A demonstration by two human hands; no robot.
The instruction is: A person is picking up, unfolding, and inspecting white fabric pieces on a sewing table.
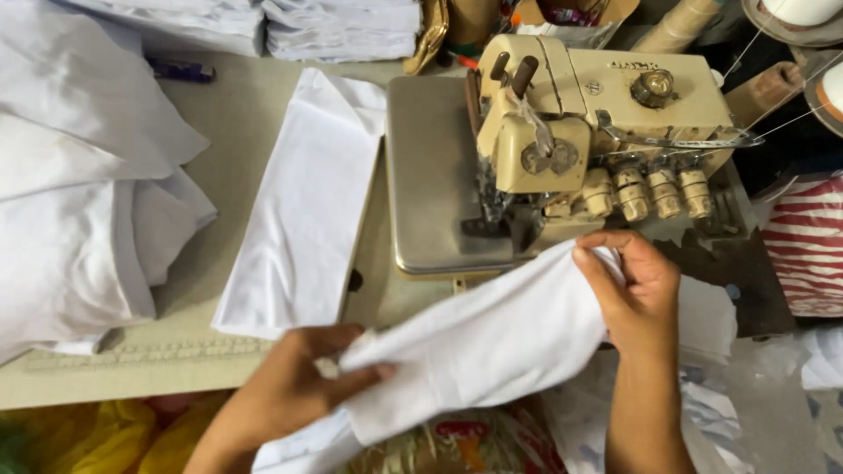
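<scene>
1. Head view: left hand (pixel 290 386) pinches the lower end of a white woven cloth piece (pixel 474 342), held just off the bench's front edge.
2. Right hand (pixel 637 294) clenches the cloth's upper end, just beside the cream metal overlock sewing machine (pixel 597 114).
3. A folded white fabric panel (pixel 307 202) lies flat mid-bench (pixel 246 114), left of the machine.

Beige worktable (pixel 237 123), cream overlock sewing machine (pixel 580 132), folded white cloth (pixel 303 211), white fabric piles (pixel 79 202), stacked whites (pixel 342 26)
</scene>
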